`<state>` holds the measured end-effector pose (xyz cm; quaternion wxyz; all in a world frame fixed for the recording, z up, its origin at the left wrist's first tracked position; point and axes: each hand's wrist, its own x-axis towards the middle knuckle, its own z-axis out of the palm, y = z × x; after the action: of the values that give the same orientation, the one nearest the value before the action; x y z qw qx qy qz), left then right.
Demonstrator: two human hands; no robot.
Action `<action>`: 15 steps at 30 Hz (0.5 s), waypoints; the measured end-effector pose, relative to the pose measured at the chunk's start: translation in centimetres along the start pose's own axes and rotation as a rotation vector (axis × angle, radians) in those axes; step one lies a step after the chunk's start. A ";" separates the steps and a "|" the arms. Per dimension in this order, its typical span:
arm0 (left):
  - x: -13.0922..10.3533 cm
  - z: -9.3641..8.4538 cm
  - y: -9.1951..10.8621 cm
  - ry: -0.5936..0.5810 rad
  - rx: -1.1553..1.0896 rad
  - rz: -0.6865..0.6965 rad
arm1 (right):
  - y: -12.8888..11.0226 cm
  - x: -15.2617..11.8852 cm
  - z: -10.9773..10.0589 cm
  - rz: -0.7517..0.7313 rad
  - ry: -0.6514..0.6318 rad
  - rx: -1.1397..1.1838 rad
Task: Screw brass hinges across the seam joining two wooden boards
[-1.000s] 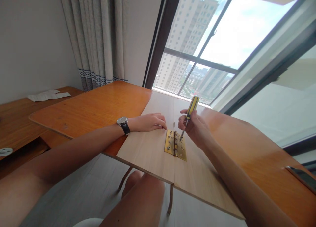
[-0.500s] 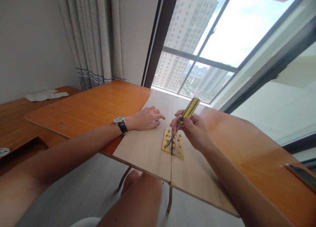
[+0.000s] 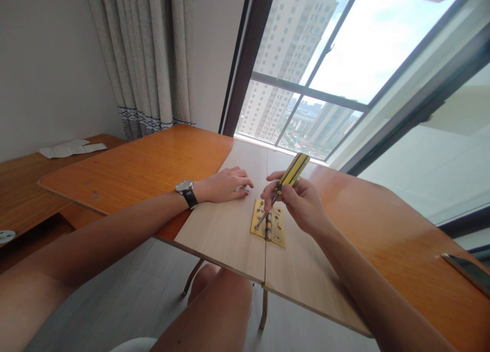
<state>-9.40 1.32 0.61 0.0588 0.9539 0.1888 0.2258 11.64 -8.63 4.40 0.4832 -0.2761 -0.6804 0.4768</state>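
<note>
My right hand (image 3: 302, 201) is closed round a screwdriver (image 3: 294, 172) with a yellow and black handle. The shaft slants down to the left, and its tip meets a small screw (image 3: 256, 228) at the lower left of a brass butt hinge (image 3: 279, 232). The hinge lies open across the seam between two pale wooden boards (image 3: 222, 234), its knuckle along the seam. Several screws or holes show on its leaves. On the left board rests my left hand (image 3: 227, 184), fingers loosely spread. A small thin metallic thing shows between its thumb and forefinger, too small to name.
The boards lie on an orange-brown wooden table (image 3: 161, 155). A dark flat object (image 3: 467, 274) sits at its right edge. Papers (image 3: 72, 147) lie on a lower surface to the left. Behind are a window (image 3: 306, 91) and a curtain (image 3: 149, 61). My legs are under the table's front edge.
My right hand and the screwdriver handle have shifted very slightly left and down, with the tip at the same screw. My left fingertips have drawn back a little.
</note>
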 end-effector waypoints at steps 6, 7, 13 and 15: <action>0.1 0.2 -0.2 -0.004 -0.014 0.013 | -0.1 0.0 -0.3 -0.001 -0.016 -0.015; 0.1 0.2 -0.2 -0.005 -0.018 0.016 | -0.1 0.0 -0.3 0.001 -0.024 -0.017; 0.2 0.0 0.0 -0.018 -0.041 0.034 | -0.4 -0.1 -0.5 0.022 -0.053 -0.030; 0.2 -0.1 0.1 -0.018 -0.050 0.038 | -0.4 -0.1 -0.5 0.023 -0.054 -0.029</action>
<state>-9.26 1.31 0.75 0.0801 0.9576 0.1643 0.2228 12.14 -8.67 4.81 0.4548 -0.2781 -0.6969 0.4797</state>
